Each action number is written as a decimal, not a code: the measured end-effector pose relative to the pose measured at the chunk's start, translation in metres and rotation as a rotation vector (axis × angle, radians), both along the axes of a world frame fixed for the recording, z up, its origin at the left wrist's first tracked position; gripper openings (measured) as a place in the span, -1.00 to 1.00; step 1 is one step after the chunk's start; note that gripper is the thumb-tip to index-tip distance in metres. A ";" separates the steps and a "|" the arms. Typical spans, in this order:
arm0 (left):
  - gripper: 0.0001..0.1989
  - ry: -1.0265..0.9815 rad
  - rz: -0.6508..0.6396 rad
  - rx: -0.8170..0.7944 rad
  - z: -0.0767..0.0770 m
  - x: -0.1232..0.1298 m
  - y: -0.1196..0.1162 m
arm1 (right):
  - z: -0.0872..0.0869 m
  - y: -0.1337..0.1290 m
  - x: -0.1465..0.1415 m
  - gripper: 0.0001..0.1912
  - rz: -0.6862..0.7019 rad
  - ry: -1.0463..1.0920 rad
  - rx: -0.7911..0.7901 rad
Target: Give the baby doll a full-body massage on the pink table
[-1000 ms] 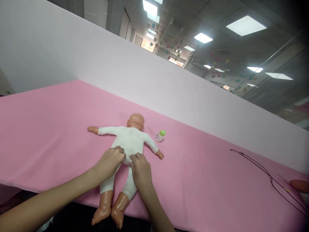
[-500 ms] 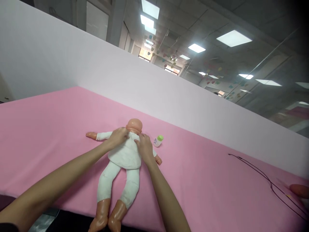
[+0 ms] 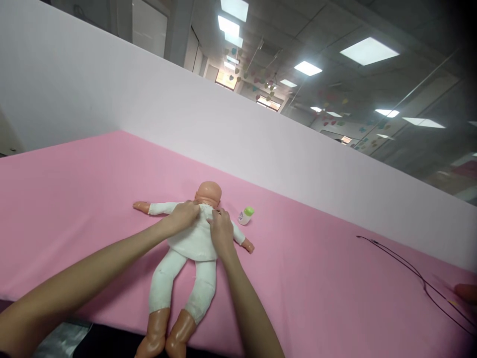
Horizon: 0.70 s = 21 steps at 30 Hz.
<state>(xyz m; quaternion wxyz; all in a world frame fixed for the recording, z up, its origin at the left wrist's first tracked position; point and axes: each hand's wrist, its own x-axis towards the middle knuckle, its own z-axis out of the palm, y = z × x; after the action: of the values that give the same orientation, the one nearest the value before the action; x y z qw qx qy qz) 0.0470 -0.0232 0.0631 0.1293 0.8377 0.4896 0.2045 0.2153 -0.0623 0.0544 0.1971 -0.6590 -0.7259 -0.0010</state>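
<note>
A baby doll (image 3: 197, 238) in a white cloth top and leggings lies stretched out on the pink surface, the back of its bald head toward me. My left hand (image 3: 185, 216) rests on the upper left of its back, fingers curled in against the cloth below the neck. On the other side of the spine, my right hand (image 3: 221, 229) presses the upper back near the shoulder, also with bent fingers. Whether cloth is pinched between the fingertips is hard to see. Just right of the doll's shoulder stands a small white bottle with a green cap (image 3: 246, 216).
The pink-covered table (image 3: 313, 278) runs up to a white partition (image 3: 238, 134) behind the doll. A thin black cable (image 3: 413, 271) lies at the right, near a reddish-brown object (image 3: 466, 293) cut off by the frame edge.
My right hand has shifted slightly left, in toward the doll's spine, showing more of the doll's right sleeve. My left hand stays nearly in place.
</note>
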 end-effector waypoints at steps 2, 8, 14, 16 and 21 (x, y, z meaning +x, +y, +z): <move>-0.75 0.057 -0.026 0.021 0.001 0.001 -0.009 | -0.004 -0.005 -0.005 -0.81 0.038 0.006 -0.028; -0.74 0.167 0.012 -0.017 -0.001 0.015 -0.014 | -0.014 0.002 -0.018 -0.71 -0.073 -0.063 -0.150; -0.73 0.143 -0.131 -0.054 0.004 -0.008 -0.017 | 0.011 -0.024 -0.008 -0.81 0.052 0.092 -0.131; -0.78 0.113 -0.150 -0.046 0.000 -0.014 -0.024 | 0.011 -0.034 -0.011 -0.89 0.077 0.062 -0.106; -0.74 0.121 -0.053 0.010 -0.018 -0.003 -0.029 | -0.004 -0.032 -0.032 -0.73 -0.014 -0.117 -0.211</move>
<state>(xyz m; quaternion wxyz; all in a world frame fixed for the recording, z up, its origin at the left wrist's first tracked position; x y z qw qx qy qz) 0.0438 -0.0517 0.0455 0.1007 0.8619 0.4731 0.1521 0.1832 -0.0945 0.0501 0.0838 -0.6799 -0.7276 0.0354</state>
